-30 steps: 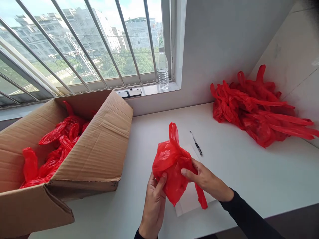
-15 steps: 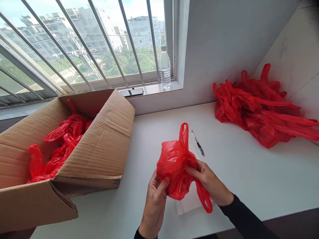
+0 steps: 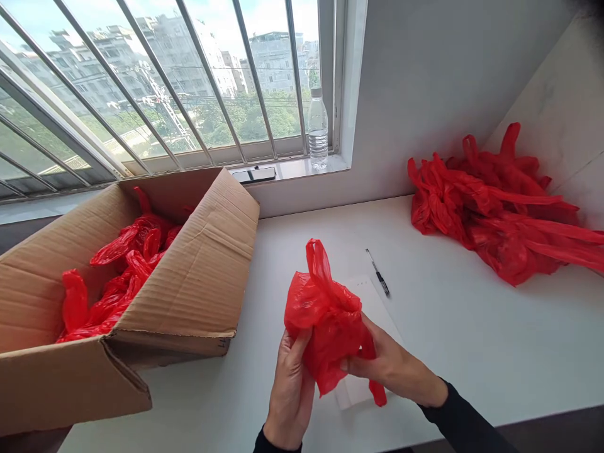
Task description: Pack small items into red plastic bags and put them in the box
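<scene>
A red plastic bag (image 3: 325, 321) is held up between both hands above the white table, one looped handle standing at its top and another hanging low on the right. My left hand (image 3: 293, 377) grips its left side, thumb on the front and fingers behind. On the right lower side, my right hand (image 3: 382, 358) pinches the film, with some fingers hidden behind it. What is inside the bag cannot be made out. Partly covered by the bag and hands, a white paper sheet (image 3: 372, 308) lies underneath. Beside the paper rests a black-and-clear pen (image 3: 381, 282).
At left stands an open cardboard box (image 3: 189, 270) with several red bags (image 3: 134, 264) inside. A heap of red bags (image 3: 491, 214) lies at the back right against the wall. On the sill are a water bottle (image 3: 318, 135) and a phone (image 3: 255, 175).
The bag has turned and shifted slightly left in my hands. My right hand has moved lower on it, and its lower handle now shows less.
</scene>
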Available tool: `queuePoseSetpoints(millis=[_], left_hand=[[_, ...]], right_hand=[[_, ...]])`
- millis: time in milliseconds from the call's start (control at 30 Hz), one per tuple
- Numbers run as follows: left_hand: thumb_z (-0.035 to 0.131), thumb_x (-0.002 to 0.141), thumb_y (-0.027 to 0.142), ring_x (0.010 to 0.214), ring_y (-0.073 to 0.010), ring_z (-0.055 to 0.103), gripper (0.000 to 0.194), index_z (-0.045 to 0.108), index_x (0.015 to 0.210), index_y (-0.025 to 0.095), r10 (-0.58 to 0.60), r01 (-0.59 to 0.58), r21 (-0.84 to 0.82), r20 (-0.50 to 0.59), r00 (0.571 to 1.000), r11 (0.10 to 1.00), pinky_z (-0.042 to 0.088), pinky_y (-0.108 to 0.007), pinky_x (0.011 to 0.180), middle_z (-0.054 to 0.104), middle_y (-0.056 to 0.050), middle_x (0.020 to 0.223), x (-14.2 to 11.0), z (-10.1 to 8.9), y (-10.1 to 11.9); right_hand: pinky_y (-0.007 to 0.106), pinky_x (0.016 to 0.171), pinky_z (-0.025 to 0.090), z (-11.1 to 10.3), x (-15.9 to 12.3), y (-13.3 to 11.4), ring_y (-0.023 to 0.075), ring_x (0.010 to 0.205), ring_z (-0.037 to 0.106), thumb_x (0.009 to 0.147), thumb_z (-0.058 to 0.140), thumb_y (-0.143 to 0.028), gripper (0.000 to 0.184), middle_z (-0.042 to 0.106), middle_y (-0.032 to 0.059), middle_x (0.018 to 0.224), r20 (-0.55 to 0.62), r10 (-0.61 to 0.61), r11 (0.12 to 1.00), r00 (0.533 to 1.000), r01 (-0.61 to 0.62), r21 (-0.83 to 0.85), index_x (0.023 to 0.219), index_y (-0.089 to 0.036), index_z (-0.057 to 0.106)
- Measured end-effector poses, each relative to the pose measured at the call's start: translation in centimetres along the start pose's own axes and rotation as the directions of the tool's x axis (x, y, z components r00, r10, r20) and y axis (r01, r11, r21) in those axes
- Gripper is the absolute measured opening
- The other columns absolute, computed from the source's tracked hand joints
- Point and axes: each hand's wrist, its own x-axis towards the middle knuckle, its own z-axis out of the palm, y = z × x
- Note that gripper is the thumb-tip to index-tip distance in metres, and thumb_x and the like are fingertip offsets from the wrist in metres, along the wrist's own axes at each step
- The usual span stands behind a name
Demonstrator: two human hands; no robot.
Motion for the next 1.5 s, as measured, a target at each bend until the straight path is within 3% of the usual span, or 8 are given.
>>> queuePoseSetpoints(millis=[200,500,767,933,1100,1200,1367,1500], left_hand=[[0.068,0.096,0.039,0.12,-0.0305,0.062,0.038,0.067,0.131,0.028,0.002,-0.004,0.024,0.062,0.998,1.0,0.052,-0.039,0.097,0.072,-0.007,0.122,-0.4,0.1,0.2],[0.073,0.091,0.034,0.098,-0.0216,0.062,0.018,0.074,0.107,0.025,0.006,-0.03,0.172,0.139,0.99,0.985,0.052,-0.033,0.09,0.072,-0.004,0.115,-0.4,0.5,1.1],[0.076,0.088,0.038,0.1,-0.0238,0.062,0.025,0.074,0.11,0.026,0.064,-0.067,0.107,0.027,0.998,0.992,0.053,-0.035,0.089,0.071,-0.004,0.11,0.1,-0.4,0.3],[0.067,0.095,0.042,0.11,-0.0238,0.059,0.025,0.07,0.117,0.03,0.058,-0.048,0.184,-0.054,0.997,0.982,0.052,-0.035,0.09,0.065,-0.004,0.124,-0.6,-0.5,0.1],[0.072,0.091,0.035,0.126,-0.0313,0.054,0.031,0.069,0.12,0.028,0.008,-0.032,0.164,0.147,0.989,0.986,0.048,-0.043,0.102,0.064,-0.009,0.132,-2.2,0.9,0.0],[0.065,0.097,0.036,0.134,-0.033,0.051,0.036,0.063,0.133,0.03,-0.006,-0.026,0.129,0.237,0.972,0.991,0.045,-0.046,0.107,0.061,-0.009,0.14,-2.2,1.4,0.5],[0.059,0.1,0.035,0.124,-0.0321,0.058,0.034,0.063,0.132,0.024,-0.003,-0.01,0.163,0.075,0.997,0.987,0.049,-0.043,0.101,0.066,-0.011,0.133,-1.8,1.2,1.4],[0.068,0.092,0.031,0.108,-0.0268,0.064,0.03,0.067,0.121,0.024,0.05,-0.04,0.217,-0.04,0.998,0.975,0.052,-0.034,0.088,0.071,-0.007,0.114,-3.0,1.5,3.4]], right_hand=[[0.031,0.07,0.049,-0.1,0.2,0.7,0.0163,0.072,0.057,0.087,0.056,-0.01,0.013,0.063,-0.0034,0.078,-0.128,0.004,0.994,0.992,-0.018,-0.107,0.086,-0.022,0.062],[0.031,0.067,0.054,-0.5,-0.1,0.5,0.0195,0.081,0.057,0.102,0.055,-0.053,0.033,0.059,0.0026,0.098,-0.2,0.037,0.999,0.979,-0.044,-0.028,0.118,-0.025,0.062],[0.023,0.052,0.041,0.1,-0.3,0.2,0.0135,0.066,0.047,0.093,0.061,-0.024,0.005,0.055,-0.0035,0.08,-0.114,0.056,0.979,0.992,-0.077,-0.188,0.097,-0.023,0.062],[0.031,0.074,0.052,0.4,-0.1,0.5,0.0178,0.081,0.056,0.1,0.055,-0.024,0.017,0.06,-0.0007,0.091,-0.275,-0.128,0.964,0.953,0.054,-0.262,0.113,-0.027,0.066],[0.041,0.091,0.054,0.5,-0.3,2.7,0.0258,0.111,0.056,0.096,0.046,-0.005,0.052,0.052,0.007,0.122,-0.202,-0.589,0.596,0.782,0.251,-0.763,0.135,-0.036,0.063],[0.045,0.097,0.053,1.0,-0.7,3.5,0.0281,0.118,0.052,0.097,0.044,-0.001,0.057,0.049,0.0098,0.126,-0.066,-0.663,0.387,0.745,0.266,-0.883,0.142,-0.034,0.058],[0.047,0.103,0.054,1.9,-1.8,3.5,0.0326,0.129,0.048,0.097,0.052,-0.013,0.049,0.044,0.0123,0.141,0.065,-0.587,0.378,0.807,0.344,-0.86,0.144,-0.028,0.055],[0.047,0.101,0.056,1.0,-3.3,6.0,0.034,0.13,0.051,0.104,0.047,-0.031,0.049,0.042,0.0103,0.148,0.016,-0.633,0.406,0.774,0.349,-0.845,0.153,-0.035,0.043]])
